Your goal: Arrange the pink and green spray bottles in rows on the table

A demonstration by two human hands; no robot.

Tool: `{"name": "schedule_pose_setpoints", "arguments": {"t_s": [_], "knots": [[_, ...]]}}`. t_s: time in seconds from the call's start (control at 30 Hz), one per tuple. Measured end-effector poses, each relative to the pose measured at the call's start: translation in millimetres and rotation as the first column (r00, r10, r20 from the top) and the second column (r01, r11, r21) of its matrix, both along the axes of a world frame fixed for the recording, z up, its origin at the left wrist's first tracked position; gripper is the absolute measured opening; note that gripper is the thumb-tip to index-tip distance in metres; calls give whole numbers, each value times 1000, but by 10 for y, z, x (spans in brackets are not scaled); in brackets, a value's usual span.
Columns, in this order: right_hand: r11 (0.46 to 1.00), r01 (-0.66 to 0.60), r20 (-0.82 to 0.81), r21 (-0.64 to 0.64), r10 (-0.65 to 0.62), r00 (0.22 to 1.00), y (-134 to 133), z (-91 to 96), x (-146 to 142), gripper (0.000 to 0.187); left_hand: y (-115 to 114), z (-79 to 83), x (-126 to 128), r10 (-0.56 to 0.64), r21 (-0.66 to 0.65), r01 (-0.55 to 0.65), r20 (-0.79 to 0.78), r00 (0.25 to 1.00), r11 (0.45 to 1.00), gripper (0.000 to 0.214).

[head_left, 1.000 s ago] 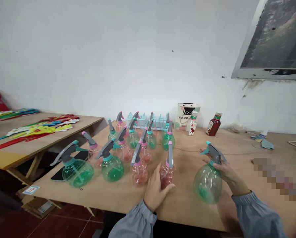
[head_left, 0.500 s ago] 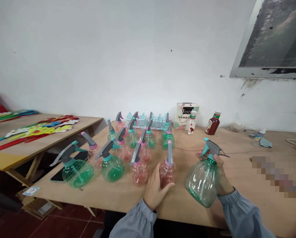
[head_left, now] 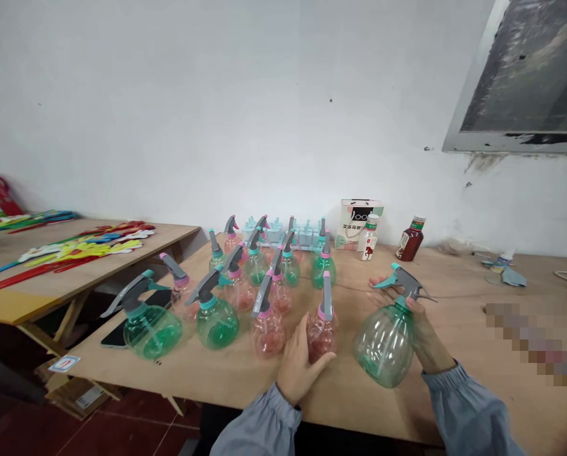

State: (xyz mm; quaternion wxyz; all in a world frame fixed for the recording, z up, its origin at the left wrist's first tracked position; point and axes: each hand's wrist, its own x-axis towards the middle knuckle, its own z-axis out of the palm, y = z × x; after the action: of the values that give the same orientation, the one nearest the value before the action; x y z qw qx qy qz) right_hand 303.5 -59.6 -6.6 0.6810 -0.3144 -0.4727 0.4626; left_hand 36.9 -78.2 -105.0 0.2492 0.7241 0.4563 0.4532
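My left hand (head_left: 299, 361) is wrapped round the lower body of a pink spray bottle (head_left: 322, 330), which stands upright on the table. My right hand (head_left: 419, 326) is behind a clear green spray bottle (head_left: 383, 345), with the thumb at its neck. Fingertips of that hand show beyond its turquoise trigger. This bottle leans slightly; whether its base touches the table I cannot tell. Just left of my left hand stand another pink spray bottle (head_left: 268, 332) and a green spray bottle (head_left: 217, 323). Several more pink and green ones are grouped behind them.
Pale blue racks (head_left: 307, 237) stand by the wall. Near them are a paper bag (head_left: 352, 234), a white-capped bottle (head_left: 369, 239) and a dark red bottle (head_left: 411, 240). A phone (head_left: 115, 335) lies at the table's left. Colourful gloves (head_left: 93, 250) cover the side table.
The green bottle in my right hand has tilted and shifted slightly up in view. The right fingers have moved left, out past the trigger. My left hand stays on the pink bottle.
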Motion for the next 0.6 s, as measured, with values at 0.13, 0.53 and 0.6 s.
{"name": "schedule_pose_setpoints", "arguments": {"t_s": [0.13, 0.53, 0.6], "knots": [[988, 156, 43, -3, -156, 987, 34, 1, 35, 46, -4, 2, 0, -4, -8, 4, -3, 1000, 1000, 90], [972, 226, 267, 61, -234, 935, 44, -77, 235, 39, 6, -30, 1, -16, 8, 16, 11, 1000, 1000, 90], [956, 287, 332, 65, -292, 897, 12, -65, 405, 45, -2, -19, -1, -11, 2, 11, 10, 1000, 1000, 90]]}}
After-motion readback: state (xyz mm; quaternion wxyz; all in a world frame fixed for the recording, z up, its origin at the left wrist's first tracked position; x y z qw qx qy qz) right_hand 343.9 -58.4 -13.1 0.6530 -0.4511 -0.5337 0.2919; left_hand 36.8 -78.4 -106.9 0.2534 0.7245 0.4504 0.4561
